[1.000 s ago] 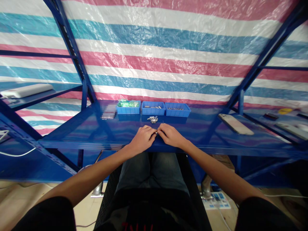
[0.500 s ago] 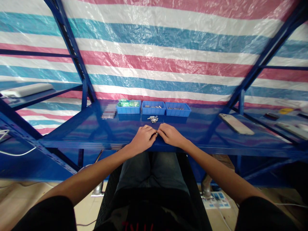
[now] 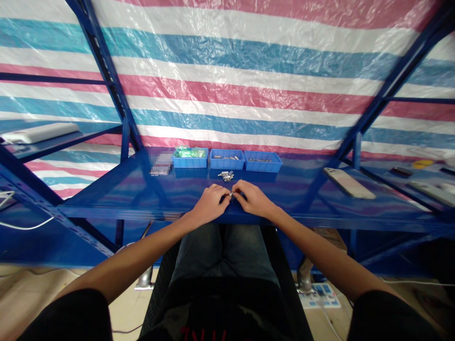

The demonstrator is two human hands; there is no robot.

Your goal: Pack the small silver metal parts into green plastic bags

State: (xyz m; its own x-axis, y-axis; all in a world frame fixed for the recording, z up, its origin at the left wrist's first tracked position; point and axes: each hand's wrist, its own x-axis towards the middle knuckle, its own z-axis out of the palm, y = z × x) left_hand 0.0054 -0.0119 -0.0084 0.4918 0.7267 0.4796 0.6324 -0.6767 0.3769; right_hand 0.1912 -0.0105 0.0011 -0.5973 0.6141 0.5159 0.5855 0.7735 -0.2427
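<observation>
Close to the front edge of the blue table [image 3: 298, 189], my left hand [image 3: 212, 202] and my right hand [image 3: 253, 199] meet with fingertips pinched. Between them shows a small shiny metal piece [image 3: 231, 194], mostly covered by the fingers; its exact kind is too small to make out. Both hands appear to grip it, the left from one side and the right from the other. Just beyond the fingers lies a small pile of silvery metal parts [image 3: 226, 176] on the table.
Three blue bins stand in a row behind the pile: the left bin [image 3: 191, 163] holds green plastic packaging, the middle bin [image 3: 227, 166] and right bin [image 3: 263, 166] small metal parts. A phone [image 3: 349, 183] lies at right. Blue frame posts [image 3: 124, 137] flank the table.
The fingers of my right hand have lifted and shifted slightly, so more of the small metal piece shows between the fingertips. The pile and bins are unmoved.
</observation>
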